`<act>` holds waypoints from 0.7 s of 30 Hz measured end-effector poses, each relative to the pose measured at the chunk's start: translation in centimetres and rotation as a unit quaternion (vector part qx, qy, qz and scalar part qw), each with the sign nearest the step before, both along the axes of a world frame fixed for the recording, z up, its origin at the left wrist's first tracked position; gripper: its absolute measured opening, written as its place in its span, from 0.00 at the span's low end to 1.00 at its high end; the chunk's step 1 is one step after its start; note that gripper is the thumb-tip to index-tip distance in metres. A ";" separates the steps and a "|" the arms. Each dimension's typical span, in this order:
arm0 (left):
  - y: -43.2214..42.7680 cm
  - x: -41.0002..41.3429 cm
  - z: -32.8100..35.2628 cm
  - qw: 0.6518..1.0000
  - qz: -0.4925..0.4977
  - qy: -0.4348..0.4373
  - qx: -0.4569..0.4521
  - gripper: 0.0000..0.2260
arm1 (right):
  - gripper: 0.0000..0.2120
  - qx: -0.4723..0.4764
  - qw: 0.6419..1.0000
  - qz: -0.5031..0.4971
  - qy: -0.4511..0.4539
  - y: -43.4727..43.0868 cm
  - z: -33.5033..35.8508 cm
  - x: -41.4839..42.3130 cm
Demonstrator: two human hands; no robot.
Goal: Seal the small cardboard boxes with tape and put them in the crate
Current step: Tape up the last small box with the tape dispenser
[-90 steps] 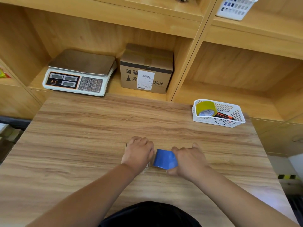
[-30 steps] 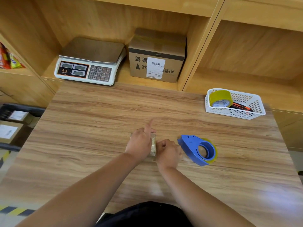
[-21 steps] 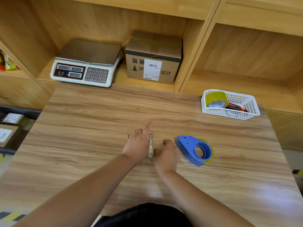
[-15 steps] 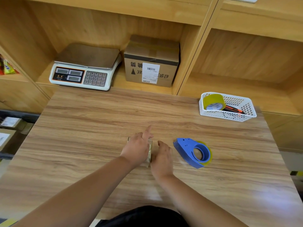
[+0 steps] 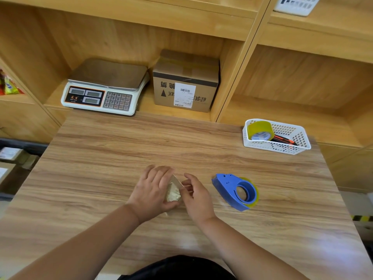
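- Head view: the box (image 5: 173, 191) sits on the table (image 5: 101, 158), middle front, mostly hidden under the left hand (image 5: 152, 191), which grips it from above.
- The right hand (image 5: 196, 196) pinches the right edge of the box, probably at the tape end.
- Risk: uneven pressing may wrinkle the tape, and the light box may slide.
- The dispenser (image 5: 238, 191) lies near; the right hand could knock it.

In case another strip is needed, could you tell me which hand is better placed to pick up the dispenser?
Probably the right hand: the dispenser lies on the table just to its right, whereas the left hand grips the box on the far side.
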State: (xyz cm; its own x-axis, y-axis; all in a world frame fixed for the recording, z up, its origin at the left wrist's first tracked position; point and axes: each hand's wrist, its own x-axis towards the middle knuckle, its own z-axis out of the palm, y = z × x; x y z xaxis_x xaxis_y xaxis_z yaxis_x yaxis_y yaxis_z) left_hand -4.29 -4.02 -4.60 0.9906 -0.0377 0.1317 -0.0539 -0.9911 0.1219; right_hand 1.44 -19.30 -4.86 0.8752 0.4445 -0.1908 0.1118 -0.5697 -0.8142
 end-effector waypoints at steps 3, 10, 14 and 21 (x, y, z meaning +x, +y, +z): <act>0.7 -0.4 0.1 0.996 0.068 0.050 -0.035 0.44 | 0.25 -0.024 1.000 0.003 -0.011 0.3 0.4 -0.1; 0.5 -0.2 0.8 0.962 0.139 0.159 -0.176 0.46 | 0.33 -0.046 0.997 0.061 -0.002 0.3 0.8 0.5; 1.0 -0.4 0.4 0.925 0.144 0.152 -0.317 0.46 | 0.37 -0.053 0.993 0.106 0.007 0.6 1.1 1.4; 2.7 -0.8 -1.1 0.851 0.184 0.160 -0.466 0.40 | 0.38 -0.106 0.959 0.259 -0.032 2.0 1.2 3.5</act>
